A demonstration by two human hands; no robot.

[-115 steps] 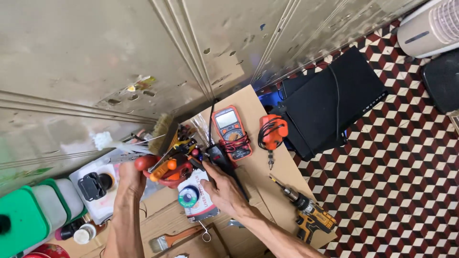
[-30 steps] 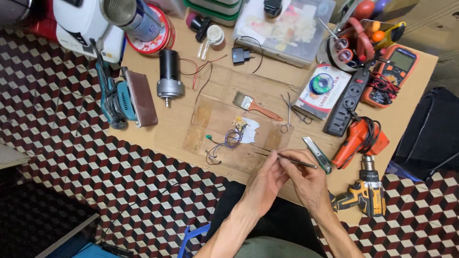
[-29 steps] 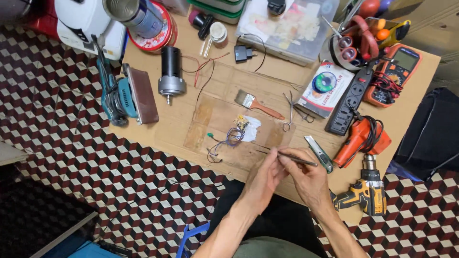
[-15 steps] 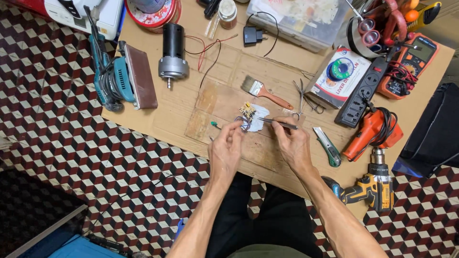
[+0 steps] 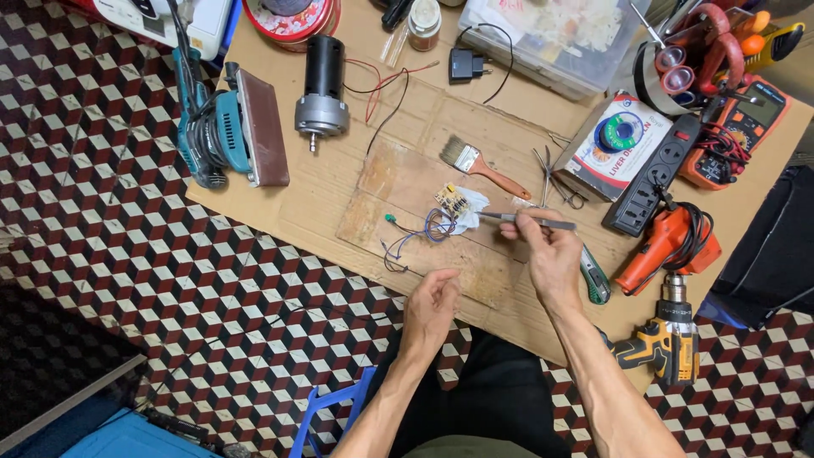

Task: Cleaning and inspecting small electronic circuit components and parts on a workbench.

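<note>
My right hand (image 5: 547,250) grips a thin metal tool, tweezers (image 5: 524,220), whose tip reaches a small white tissue (image 5: 471,206) under a little circuit board (image 5: 452,200) with trailing blue and green wires (image 5: 415,233). These lie on a wooden board (image 5: 398,191) on the cardboard sheet (image 5: 322,195). My left hand (image 5: 430,305) hovers near the board's front edge with loosely curled fingers and holds nothing.
Around the board lie a paintbrush (image 5: 475,164), scissors-like pliers (image 5: 555,178), a power strip (image 5: 653,174), a solder reel box (image 5: 617,140), a multimeter (image 5: 733,127), an orange heat tool (image 5: 670,246), a cordless drill (image 5: 666,339), a utility knife (image 5: 595,276), a belt sander (image 5: 229,127), a motor (image 5: 322,85) and a clear plastic bin (image 5: 551,30).
My left hand has drawn back from the circuit board toward my body. My right hand stays at the board with the tweezers. The camera view has shifted closer.
</note>
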